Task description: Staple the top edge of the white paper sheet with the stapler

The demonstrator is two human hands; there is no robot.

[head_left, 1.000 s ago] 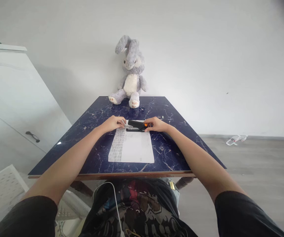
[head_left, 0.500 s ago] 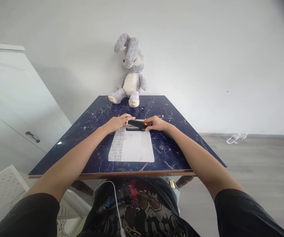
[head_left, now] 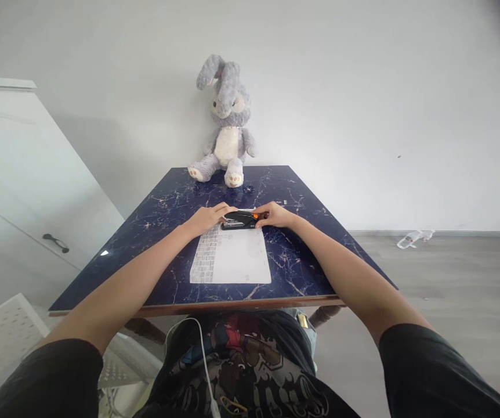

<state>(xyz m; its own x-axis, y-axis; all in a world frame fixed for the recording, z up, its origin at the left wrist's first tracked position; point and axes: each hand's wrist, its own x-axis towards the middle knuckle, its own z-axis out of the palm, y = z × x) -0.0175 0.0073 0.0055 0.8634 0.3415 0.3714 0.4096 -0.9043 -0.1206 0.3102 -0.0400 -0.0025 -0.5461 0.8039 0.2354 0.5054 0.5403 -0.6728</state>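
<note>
A black stapler with an orange patch at its right end lies across the far edge of a white printed sheet of paper. My left hand is at the stapler's left end, fingers bent over its top and thumb side near its base. My right hand pinches the right end, by the orange patch. Down the paper's left side runs a grey printed strip. Where the stapler covers the sheet, its far edge is mostly hidden.
The paper lies on a dark blue marbled table. A grey plush rabbit sits at the back against the wall. A tiny light object lies beyond my right hand. At left stand a white cabinet and a white perforated chair.
My left fingers sit slightly lower on the stapler's left end. Both hands stay at the stapler, and the paper keeps its place. The camera view has shifted slightly.
</note>
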